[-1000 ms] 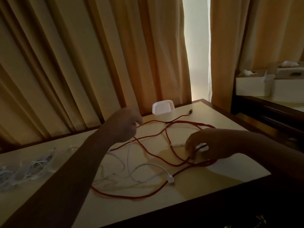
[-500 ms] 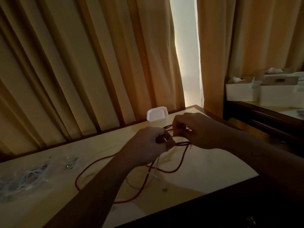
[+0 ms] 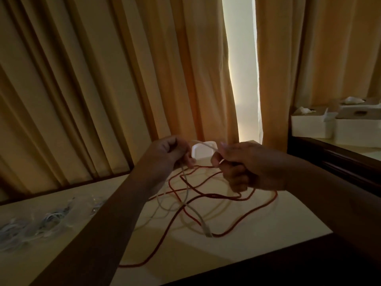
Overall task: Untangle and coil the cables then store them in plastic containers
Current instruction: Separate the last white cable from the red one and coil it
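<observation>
A long red cable (image 3: 250,220) lies in loose loops on the pale table (image 3: 268,236), tangled with a white cable (image 3: 194,211) whose plug end hangs near the front. My left hand (image 3: 167,154) and my right hand (image 3: 245,164) are raised above the table, and each pinches the white cable, a short stretch of which runs between them. The red cable passes close under both hands; whether either hand also holds it I cannot tell. A small white plastic container (image 3: 204,151) stands at the table's far edge, partly hidden behind my hands.
Clear plastic containers (image 3: 76,209) with coiled white cables (image 3: 31,228) sit at the table's left. Curtains hang right behind the table. A dark sideboard (image 3: 334,153) with white boxes (image 3: 313,125) stands to the right. The table's front edge is dark wood.
Both hands rose from the table and came together, lifting the white cable. The red loops were dragged and now lie differently. My hands have moved slightly apart since half a second ago.
</observation>
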`<move>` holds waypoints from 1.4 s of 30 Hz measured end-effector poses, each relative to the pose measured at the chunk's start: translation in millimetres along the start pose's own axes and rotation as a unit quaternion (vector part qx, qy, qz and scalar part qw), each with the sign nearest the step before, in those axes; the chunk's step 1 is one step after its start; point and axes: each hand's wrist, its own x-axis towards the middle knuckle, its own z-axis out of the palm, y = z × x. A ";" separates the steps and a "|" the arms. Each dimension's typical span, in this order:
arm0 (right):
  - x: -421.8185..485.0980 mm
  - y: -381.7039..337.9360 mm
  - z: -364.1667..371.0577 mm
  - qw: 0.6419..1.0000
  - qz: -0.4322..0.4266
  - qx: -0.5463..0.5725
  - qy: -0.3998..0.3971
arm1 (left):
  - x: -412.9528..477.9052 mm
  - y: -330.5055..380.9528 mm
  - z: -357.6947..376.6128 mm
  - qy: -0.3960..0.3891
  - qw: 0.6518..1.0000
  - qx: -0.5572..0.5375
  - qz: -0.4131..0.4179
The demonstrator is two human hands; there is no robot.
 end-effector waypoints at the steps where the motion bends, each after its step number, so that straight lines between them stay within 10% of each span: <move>1: 0.0 2.5 5.5 0.997 0.007 0.055 -0.056 | 2.1 0.8 -0.2 0.021 0.999 -0.029 0.001; 5: 2.0 4.0 37.6 0.960 -0.069 0.198 -0.183 | 2.6 -8.6 8.1 0.023 0.997 -0.079 -0.015; 8: 14.5 -4.3 50.0 0.940 -0.201 0.261 -0.085 | -15.0 -20.5 13.7 -0.088 0.990 -0.087 -0.068; 10: 25.9 -5.3 46.0 0.945 -0.298 0.097 0.097 | -30.1 -16.7 11.7 -0.173 0.979 0.029 -0.101; 12: 34.2 -3.1 39.1 0.877 -0.356 -0.202 0.251 | -40.7 -9.3 6.4 -0.187 0.966 0.152 -0.093; 16: 45.7 1.1 32.2 0.751 -0.250 -0.586 0.171 | -46.8 8.9 -10.4 -0.091 0.936 0.329 0.091; 24: 28.1 0.1 44.5 0.983 -0.048 -0.134 -0.115 | -23.1 4.8 -33.8 0.041 0.916 0.292 0.272; 28: 17.5 0.0 46.8 0.958 -0.079 0.091 -0.261 | -14.5 -14.8 -26.0 0.022 0.948 0.198 0.248; 34: 34.9 0.6 39.1 0.948 -0.274 0.154 0.049 | -16.1 -54.8 -22.3 -0.170 0.927 0.333 0.016; 38: 49.4 5.8 19.3 0.858 -0.343 -0.277 0.262 | -31.0 -73.3 -24.9 -0.129 0.946 0.296 0.019; 42: 57.4 17.4 -2.8 0.763 -0.330 -0.465 0.304 | -42.4 -86.8 -34.1 -0.048 0.963 0.264 0.013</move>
